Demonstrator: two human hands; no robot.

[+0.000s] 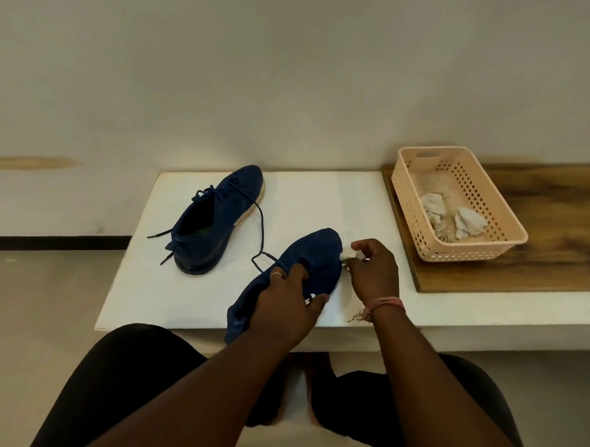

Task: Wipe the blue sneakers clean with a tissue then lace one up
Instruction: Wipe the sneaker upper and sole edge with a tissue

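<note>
Two blue sneakers lie on a white table [321,197]. The near sneaker [314,254] points away from me at the front edge; my left hand [285,306] grips it over the tongue and heel. My right hand [374,271] pinches a crumpled white tissue [349,253] against the sneaker's right side near the toe. The far sneaker [213,220] rests at the back left with a white sole, its dark laces trailing loose across the table toward the near one.
A peach plastic basket [417,234] holding several crumpled used tissues [454,217] stands on a wooden board [554,232] at the right. A pale wall runs behind. My knees are under the table's front edge.
</note>
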